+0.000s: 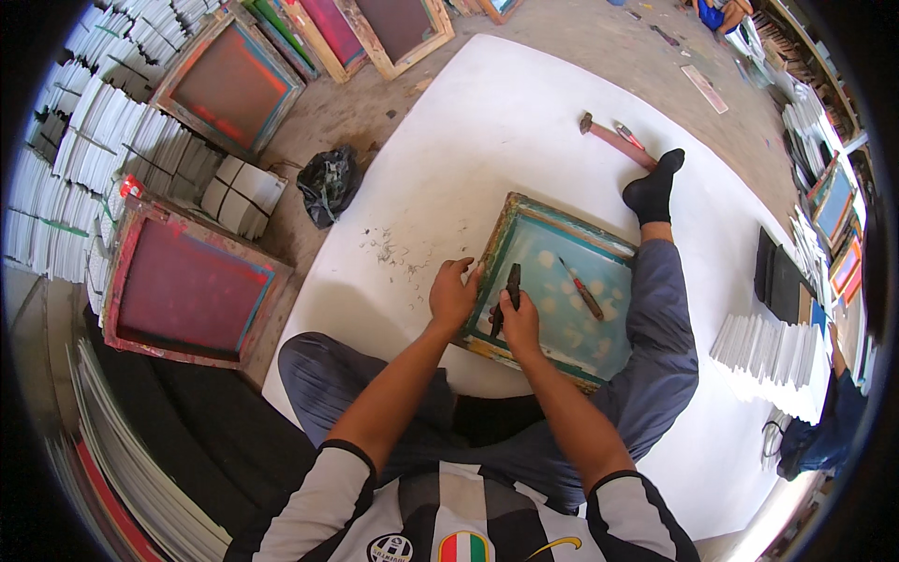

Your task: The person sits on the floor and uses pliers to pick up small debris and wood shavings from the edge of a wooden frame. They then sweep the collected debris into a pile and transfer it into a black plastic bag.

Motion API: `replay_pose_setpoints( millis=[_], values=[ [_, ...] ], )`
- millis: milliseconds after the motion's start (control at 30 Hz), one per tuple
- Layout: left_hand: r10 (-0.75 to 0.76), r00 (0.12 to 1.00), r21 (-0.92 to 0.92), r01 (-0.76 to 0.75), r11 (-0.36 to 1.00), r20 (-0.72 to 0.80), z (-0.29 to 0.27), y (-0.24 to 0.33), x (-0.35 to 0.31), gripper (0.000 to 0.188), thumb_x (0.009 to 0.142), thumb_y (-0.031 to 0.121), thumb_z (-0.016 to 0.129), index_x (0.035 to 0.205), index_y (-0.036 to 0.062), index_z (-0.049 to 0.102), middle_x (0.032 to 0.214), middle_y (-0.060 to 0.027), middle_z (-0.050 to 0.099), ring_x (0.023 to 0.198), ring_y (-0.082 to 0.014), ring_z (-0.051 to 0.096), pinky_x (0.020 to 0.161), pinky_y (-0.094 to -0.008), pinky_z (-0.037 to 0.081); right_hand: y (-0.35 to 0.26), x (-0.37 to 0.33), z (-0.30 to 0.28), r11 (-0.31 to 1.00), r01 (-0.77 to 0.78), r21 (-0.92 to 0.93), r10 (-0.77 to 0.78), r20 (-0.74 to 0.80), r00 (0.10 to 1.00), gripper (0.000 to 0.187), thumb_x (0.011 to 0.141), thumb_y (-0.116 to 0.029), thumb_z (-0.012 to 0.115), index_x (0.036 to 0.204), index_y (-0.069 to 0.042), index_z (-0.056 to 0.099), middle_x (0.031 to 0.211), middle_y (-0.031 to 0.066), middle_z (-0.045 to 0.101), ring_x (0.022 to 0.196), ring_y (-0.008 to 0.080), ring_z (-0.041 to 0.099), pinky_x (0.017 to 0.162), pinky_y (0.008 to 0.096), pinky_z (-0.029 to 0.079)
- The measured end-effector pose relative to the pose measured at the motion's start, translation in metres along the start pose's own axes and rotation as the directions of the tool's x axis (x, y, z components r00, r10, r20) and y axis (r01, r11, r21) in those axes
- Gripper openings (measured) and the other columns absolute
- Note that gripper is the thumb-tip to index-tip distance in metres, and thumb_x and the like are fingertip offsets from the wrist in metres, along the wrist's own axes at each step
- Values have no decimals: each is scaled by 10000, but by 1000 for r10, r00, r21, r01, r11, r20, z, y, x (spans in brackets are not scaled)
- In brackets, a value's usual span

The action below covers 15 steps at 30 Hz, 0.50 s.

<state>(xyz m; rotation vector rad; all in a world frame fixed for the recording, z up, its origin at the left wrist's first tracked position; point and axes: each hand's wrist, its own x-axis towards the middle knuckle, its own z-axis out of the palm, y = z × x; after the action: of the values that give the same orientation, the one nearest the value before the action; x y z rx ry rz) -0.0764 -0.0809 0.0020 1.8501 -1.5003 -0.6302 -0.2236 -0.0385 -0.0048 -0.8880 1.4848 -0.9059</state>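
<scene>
A wooden screen-printing frame (567, 223) with pale blue mesh lies tilted on the white sheet between my legs. My left hand (453, 295) grips its left rail, fingers bent at the edge. In my right hand (521, 326) is a pair of dark pliers (514, 279), held over the frame's left part; the jaws' contact with the wood is too small to make out. On the mesh rests a screwdriver (588, 295) with a red and dark handle. Small bent metal bits, apparently staples (393, 251), are scattered left of the frame.
A hammer (618, 142) and a red-handled tool (629, 137) lie beyond the frame, near my foot. At left are a black plastic bag (330, 185), a reddish screen frame (187, 281) and paper stacks (122, 140). More paper (766, 354) stands at right; people sit farther off.
</scene>
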Motion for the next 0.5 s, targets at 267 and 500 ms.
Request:
replay_pose_setpoints(
  millis=[267,500],
  values=[
    [-44,993,137,59,989,-108,24,16,-3,266,926,318,695,1026,81,765,1034,-113,695,938,-341,672,814,-428,529,40,-18,-1,973,60,-225,-107,-205,973,374,1034,-407,553,1051,-35,579,799,136,679,719,298,687,650,452,516],
    [11,993,153,7,988,-117,27,22,0,258,950,296,665,947,51,745,1024,-141,688,927,-355,667,812,-449,523,38,-24,3,910,59,-411,-154,-201,967,431,1035,-458,509,1130,-43,569,847,198,688,783,417,679,679,519,505]
  ],
)
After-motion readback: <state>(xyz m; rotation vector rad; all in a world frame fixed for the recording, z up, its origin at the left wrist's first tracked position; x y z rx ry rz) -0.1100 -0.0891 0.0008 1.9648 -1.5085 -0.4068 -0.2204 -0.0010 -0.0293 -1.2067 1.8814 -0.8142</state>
